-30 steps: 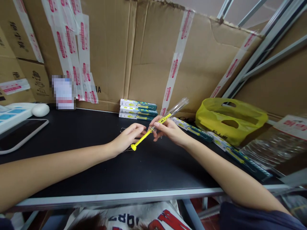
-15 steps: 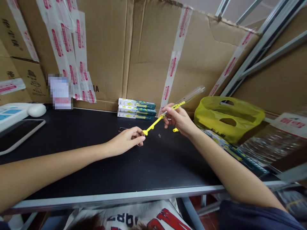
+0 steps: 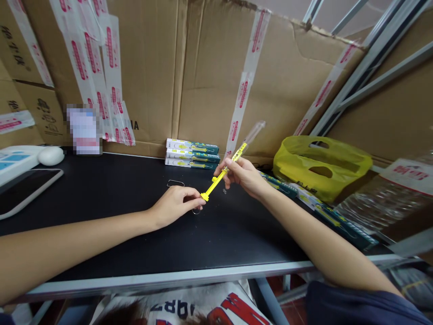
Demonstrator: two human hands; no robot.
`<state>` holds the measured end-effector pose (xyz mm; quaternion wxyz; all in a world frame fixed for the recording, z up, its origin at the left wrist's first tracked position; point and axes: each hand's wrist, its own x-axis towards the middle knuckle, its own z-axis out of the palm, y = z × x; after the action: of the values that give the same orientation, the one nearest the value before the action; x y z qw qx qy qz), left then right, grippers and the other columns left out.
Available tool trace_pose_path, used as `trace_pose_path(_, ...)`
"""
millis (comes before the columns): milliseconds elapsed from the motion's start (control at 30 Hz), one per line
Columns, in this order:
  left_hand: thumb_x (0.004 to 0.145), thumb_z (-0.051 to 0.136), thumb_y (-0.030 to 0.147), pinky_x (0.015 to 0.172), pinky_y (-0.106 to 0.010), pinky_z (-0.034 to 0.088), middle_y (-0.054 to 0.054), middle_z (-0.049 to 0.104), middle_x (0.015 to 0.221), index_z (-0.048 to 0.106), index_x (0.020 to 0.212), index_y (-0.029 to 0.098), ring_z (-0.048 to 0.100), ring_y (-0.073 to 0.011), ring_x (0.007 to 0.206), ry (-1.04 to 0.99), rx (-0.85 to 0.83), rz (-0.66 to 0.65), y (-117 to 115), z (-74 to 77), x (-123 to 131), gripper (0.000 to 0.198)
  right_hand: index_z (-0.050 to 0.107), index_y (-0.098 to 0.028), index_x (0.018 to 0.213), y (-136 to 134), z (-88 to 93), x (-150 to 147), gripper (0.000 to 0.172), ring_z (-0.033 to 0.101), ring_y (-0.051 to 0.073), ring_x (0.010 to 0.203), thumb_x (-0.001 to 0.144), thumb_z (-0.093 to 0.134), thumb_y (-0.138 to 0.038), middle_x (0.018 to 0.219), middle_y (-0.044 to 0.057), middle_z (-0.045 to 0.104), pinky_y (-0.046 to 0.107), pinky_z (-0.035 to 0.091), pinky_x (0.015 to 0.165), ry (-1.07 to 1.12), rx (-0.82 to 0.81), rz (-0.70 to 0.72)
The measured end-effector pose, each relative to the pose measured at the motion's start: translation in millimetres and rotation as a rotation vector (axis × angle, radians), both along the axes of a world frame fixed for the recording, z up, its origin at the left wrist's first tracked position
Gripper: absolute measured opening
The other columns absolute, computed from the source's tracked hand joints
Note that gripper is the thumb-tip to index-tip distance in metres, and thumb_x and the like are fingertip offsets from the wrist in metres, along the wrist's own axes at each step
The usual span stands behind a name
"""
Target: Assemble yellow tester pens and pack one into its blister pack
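Tube (image 3: 238, 152) in pinch of right fingers (image 3: 234, 164), yellow end (image 3: 204, 197) against left fingers (image 3: 192, 204) closed on wire loop (image 3: 196, 212)

A second ago the left hand (image 3: 176, 202) was loose beside the yellow rod's (image 3: 217, 182) flanged end; now its fingers are pinched up against it, a wire loop (image 3: 195, 213) poking out beneath. In the right hand (image 3: 246, 177), the clear tube (image 3: 256, 131) has swung steeper than half a second ago.

yellow bag (image 3: 291, 164) right | phone (image 3: 29, 192) flat, left | taped cardboard (image 3: 208, 108) behind
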<state>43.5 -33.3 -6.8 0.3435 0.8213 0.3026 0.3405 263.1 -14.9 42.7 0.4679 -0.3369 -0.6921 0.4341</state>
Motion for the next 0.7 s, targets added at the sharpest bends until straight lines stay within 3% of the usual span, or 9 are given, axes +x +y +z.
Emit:
trace_pose_path(200,0.082,0.057,0.04,0.07,-0.025,0.048,-0.002,0.072,0.074,0.071,0.077,0.017,0.066,-0.0158,0.071,-0.047,-0.001,0.027,-3,0.4,0,0.027,0.059,-0.015,0.082,2,-7.7,-3,0.035,0.042,0.007,0.041,0.083,0.058,-0.05,0.047,-0.007,0.042,0.021,0.048,0.043,0.05,-0.049,0.012)
trace_pose_path(400,0.084,0.055,0.038,0.069,-0.025,0.05,-0.004,0.071,0.076,0.07,0.083,0.015,0.064,-0.0144,0.069,-0.105,-0.074,0.002,1,-2.9,1,0.027,0.061,-0.014,0.091,-6,-3.5,-8,0.032,0.039,0.006,0.046,0.079,0.063,-0.044,0.055,-0.006,0.04,0.021,0.047,0.043,0.029,-0.06,0.038)
trace_pose_path(567,0.083,0.056,0.038,0.068,-0.025,0.051,-0.005,0.071,0.075,0.069,0.082,0.015,0.064,-0.0144,0.068,-0.119,-0.099,0.003,4,-5.1,2,0.027,0.054,-0.02,0.105,-12,2.1,-10,0.031,0.039,0.006,0.049,0.078,0.059,-0.034,0.071,-0.004,0.046,0.021,0.046,0.038,0.113,-0.134,0.091)
trace_pose_path(700,0.083,0.056,0.039,0.068,-0.025,0.051,-0.004,0.071,0.075,0.069,0.081,0.015,0.065,-0.0144,0.068,-0.131,-0.097,0.0,3,-5.1,2,0.027,0.05,-0.021,0.099,-12,3.1,-9,0.023,0.04,0.008,0.047,0.079,0.053,-0.03,0.068,-0.004,0.048,0.022,0.045,0.036,0.152,-0.148,0.131)
